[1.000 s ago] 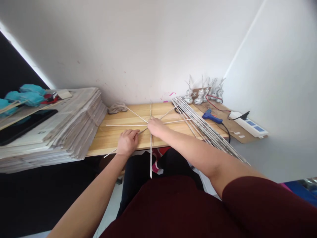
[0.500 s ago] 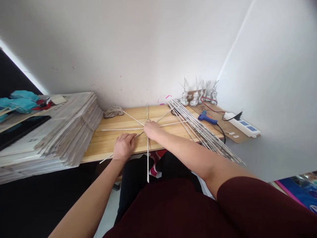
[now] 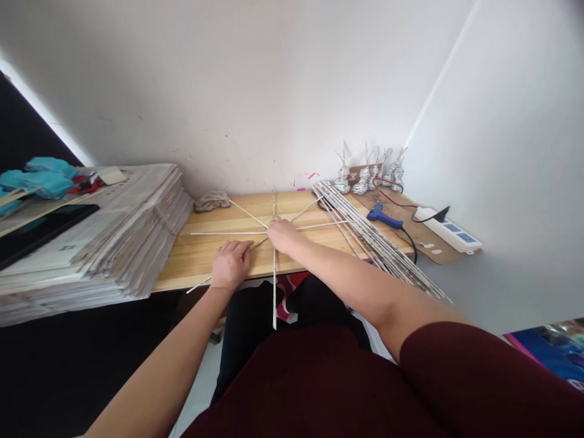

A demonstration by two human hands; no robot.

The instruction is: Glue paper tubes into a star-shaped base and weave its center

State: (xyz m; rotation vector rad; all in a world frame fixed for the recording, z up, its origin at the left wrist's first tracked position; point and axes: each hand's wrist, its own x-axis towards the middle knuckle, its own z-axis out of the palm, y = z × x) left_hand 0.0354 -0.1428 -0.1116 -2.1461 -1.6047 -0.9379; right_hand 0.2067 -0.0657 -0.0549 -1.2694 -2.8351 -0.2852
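Several thin rolled-newspaper tubes (image 3: 228,233) lie crossed like a star on the wooden table. Over the crossing point is my right hand (image 3: 283,236), its fingers closed and pressed down on the tubes there, hiding the centre. My left hand (image 3: 231,266) is closed around the diagonal near-left tube (image 3: 199,285), whose outer end sticks out below the wrist. Another tube of the star (image 3: 274,292) points toward me and reaches past the table's front edge, above my lap.
To the right lie a bundle of paper tubes (image 3: 360,222), a blue glue gun (image 3: 384,215) and a white power strip (image 3: 449,230). Small woven figures (image 3: 364,180) stand behind. Stacked newspapers (image 3: 137,225) rise at left, with a phone (image 3: 50,231) on top. A crumpled cloth (image 3: 212,201) lies nearby.
The whole view has shifted slightly. Both hands keep nearly the same places on the tubes, and the star's layout looks the same.
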